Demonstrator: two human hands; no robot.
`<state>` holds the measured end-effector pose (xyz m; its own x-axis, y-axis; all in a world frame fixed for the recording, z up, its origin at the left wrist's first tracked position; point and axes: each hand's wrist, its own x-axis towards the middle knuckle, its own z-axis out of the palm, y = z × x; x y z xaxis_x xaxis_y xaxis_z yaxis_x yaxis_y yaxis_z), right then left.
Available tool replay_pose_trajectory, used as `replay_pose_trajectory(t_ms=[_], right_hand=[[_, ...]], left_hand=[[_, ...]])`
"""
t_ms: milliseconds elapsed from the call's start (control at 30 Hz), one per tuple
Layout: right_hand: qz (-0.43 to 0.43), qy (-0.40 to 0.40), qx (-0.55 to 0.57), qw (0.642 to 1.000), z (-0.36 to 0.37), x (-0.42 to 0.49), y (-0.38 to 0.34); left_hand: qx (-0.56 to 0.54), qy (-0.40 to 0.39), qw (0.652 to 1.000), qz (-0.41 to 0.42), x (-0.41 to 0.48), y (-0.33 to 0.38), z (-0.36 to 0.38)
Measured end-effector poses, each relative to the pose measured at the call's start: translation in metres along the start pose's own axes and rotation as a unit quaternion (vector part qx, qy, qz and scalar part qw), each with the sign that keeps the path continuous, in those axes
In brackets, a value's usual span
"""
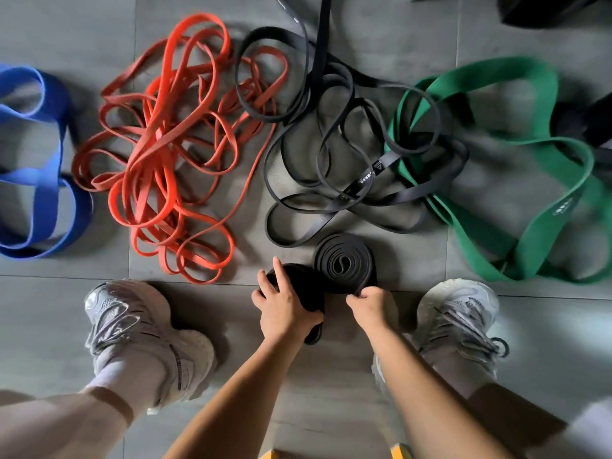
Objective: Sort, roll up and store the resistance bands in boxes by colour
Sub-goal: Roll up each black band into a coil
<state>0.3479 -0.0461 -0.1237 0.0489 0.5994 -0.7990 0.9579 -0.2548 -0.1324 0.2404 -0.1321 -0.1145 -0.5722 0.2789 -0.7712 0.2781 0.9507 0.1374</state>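
Floor (49, 309): grey tile
Left hand (284, 309): grips half-wound black band (294, 283), tail bodyward
Right hand (367, 301): pinches finished roll (344, 263) right beside

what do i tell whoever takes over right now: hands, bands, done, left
Left hand grips a dark roll. Right hand pinches the edge of the coiled black band beside it. Both are on the floor.
Piles: blue, orange, loose black, green; some black loops overlap the green.
Done: colours mostly sorted, one black coil rolled, perhaps a second.
Left: roll the rest and box everything. No box is clearly in view.
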Motion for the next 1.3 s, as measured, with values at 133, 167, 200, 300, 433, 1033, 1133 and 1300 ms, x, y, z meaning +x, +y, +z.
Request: replay_pose_trajectory(t_ms=[133,167,200,300,433,1033,1133,1300], right_hand=[[0.049,0.015,0.065,0.997,0.005,-0.002,-0.004],[0.048,0.016,0.06,0.997,0.008,-0.002,-0.004],[0.043,0.015,0.05,0.998,0.01,-0.003,-0.003],[0.036,0.028,0.026,0.999,0.0,0.001,-0.004],[-0.017,0.115,0.042,0.992,-0.036,0.012,-0.018],[-0.439,0.058,-0.185,0.877,-0.113,-0.032,-0.122],[-0.432,0.098,-0.078,0.893,-0.137,-0.054,-0.126],[-0.481,0.053,-0.001,0.875,-0.186,-0.109,-0.153]], left_hand=[[0.008,0.013,0.999,0.028,0.001,-0.004,-0.001],[0.018,0.012,0.999,0.04,0.004,-0.005,-0.002],[0.03,0.004,0.998,0.048,0.006,-0.005,-0.004],[0.066,-0.042,0.997,0.029,0.013,-0.001,-0.01],[0.122,-0.022,0.991,0.048,0.018,0.012,-0.024],[0.05,0.079,0.957,0.275,0.013,0.07,-0.14],[0.009,0.132,0.937,0.324,-0.018,0.08,-0.182],[-0.147,0.152,0.879,0.427,-0.106,0.102,-0.259]])
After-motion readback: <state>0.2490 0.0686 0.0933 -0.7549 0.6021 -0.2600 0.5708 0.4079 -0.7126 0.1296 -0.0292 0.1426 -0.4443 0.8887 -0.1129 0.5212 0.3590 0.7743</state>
